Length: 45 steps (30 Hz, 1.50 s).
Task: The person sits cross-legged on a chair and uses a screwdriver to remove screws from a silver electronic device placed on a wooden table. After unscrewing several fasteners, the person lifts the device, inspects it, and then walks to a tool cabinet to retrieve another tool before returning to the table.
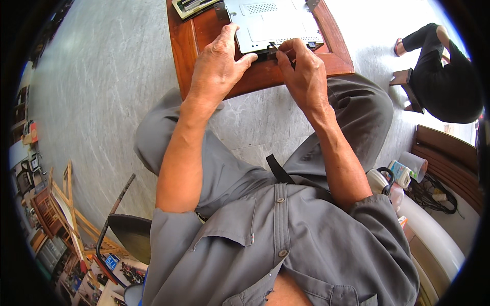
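Two bare hands work at the near edge of a silver-white, flat rectangular sheet-metal casing (278, 25) with punched vent holes, which lies on a reddish-brown varnished wooden table (255, 81), close to its front rim. The left hand (217, 58) is loosely spread, fingers against the casing's left side and thumb at its near left corner, touching without wrapping round it. The right hand (304, 69) is closed to a thumb-and-forefinger pinch on a small dark piece (273, 50) at the near edge; whether that piece is loose or attached cannot be told. If the pinch slipped, a loose piece could drop onto the grey marbled floor (255, 115) between the knees; a hard pull toward the body could drag the casing off the rim, since the left hand only braces it, and thin metal edges could nick a fingertip. No lettering shows on the casing. Farther out at right, a white plastic bottle (402, 175) carries a coloured label too small to read; at lower left, a blue panel (112, 262) bears large white characters.
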### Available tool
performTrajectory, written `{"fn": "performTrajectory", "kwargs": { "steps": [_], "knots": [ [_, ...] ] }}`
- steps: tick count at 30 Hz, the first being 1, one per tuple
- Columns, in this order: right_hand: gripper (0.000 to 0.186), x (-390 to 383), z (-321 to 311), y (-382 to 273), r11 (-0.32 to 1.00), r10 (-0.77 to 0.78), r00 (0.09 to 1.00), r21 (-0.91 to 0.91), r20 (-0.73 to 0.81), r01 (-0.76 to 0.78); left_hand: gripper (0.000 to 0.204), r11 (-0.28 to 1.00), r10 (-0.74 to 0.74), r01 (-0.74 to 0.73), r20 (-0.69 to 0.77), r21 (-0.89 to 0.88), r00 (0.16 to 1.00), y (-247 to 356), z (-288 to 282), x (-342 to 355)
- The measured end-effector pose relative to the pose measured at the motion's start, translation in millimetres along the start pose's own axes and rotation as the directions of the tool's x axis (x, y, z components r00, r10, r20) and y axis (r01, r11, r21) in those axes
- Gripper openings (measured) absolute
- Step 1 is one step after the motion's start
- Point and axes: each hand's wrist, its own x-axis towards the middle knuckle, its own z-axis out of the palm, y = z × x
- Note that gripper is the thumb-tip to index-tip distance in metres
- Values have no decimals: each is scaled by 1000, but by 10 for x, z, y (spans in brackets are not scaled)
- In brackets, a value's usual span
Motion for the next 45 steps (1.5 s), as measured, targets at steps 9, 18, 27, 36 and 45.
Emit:
{"fn": "performTrajectory", "kwargs": {
  "steps": [9, 18, 27, 36, 45],
  "knots": [
    [13, -3, 32, 32, 979, 59, 998, 197, -12, -56, 63, 996, -15, 16, -19, 93, 1000, 65, 12, 29],
    [14, 4, 12, 72, 956, 115, 993, 270, 4, -111, 41, 929, 236, -196, -94, 315, 967, 25, 6, 16],
    [20, 21, 20, 116, 840, 310, 941, 426, 132, -336, 31, 878, 367, -290, -147, 381, 919, 7, 76, -18],
    [20, -56, 183, 213, 773, 303, 949, 559, 91, -300, 31, 904, 375, -307, -204, 299, 904, -65, 141, -7],
    [17, 48, -34, 98, 406, 403, 825, 730, 397, -550, 32, 911, 354, -309, -137, 272, 925, -98, 98, 60]
  ]
}}
